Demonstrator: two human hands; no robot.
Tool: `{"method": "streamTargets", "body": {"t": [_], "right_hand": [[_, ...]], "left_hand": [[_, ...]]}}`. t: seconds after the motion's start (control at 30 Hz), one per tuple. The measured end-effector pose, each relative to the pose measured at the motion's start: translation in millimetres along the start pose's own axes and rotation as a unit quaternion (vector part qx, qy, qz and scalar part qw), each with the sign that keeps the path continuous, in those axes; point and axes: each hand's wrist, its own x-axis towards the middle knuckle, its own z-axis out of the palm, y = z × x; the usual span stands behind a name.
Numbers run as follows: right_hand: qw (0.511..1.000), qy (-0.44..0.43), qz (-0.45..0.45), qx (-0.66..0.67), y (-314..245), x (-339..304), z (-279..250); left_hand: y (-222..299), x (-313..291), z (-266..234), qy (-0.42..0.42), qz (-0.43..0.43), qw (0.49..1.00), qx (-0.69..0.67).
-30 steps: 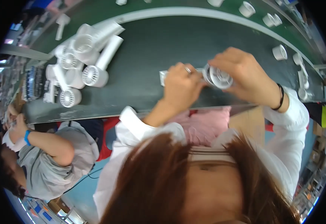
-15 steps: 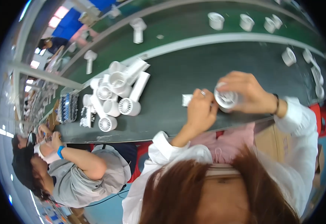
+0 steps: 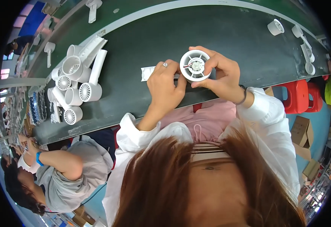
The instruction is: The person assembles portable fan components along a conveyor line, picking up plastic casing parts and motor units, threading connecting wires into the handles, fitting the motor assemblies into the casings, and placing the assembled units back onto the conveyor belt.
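A white handheld-fan housing lies between my hands, its round head facing up. Spokes, a central hub and short red wires show inside the ring. My left hand is closed over the handle, whose squared end sticks out to the left. My right hand grips the ring's right side, thumb near the lower edge and fingers across the upper rim. Left of my hands, a pile of similar white fan housings rests on the dark worktable, some with slotted grilles showing.
At the right are a white cup-shaped part and several white pieces. A blue-and-clear tray of small parts stands far left, near a seated co-worker. Red stools and cardboard boxes are at the right.
The view has swung, so the table and pile appear farther left and higher. My right hand, blurred over the fan head before, now grips its side, leaving the inside in plain sight.
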Motion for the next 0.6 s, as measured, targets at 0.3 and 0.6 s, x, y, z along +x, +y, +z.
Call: {"method": "streamTargets", "body": {"t": [0.3,0.6], "right_hand": [[0.978,-0.024,-0.139,-0.152,1.4,3.6,9.3],[0.963,-0.089,-0.142,-0.211,-8.5,16.3,7.8]], "left_hand": [[-14.3,-9.1,6.2,0.055,0.024,0.998,-0.025],[-15.7,-16.2,8.2,0.089,-0.011,0.994,-0.058]]}}
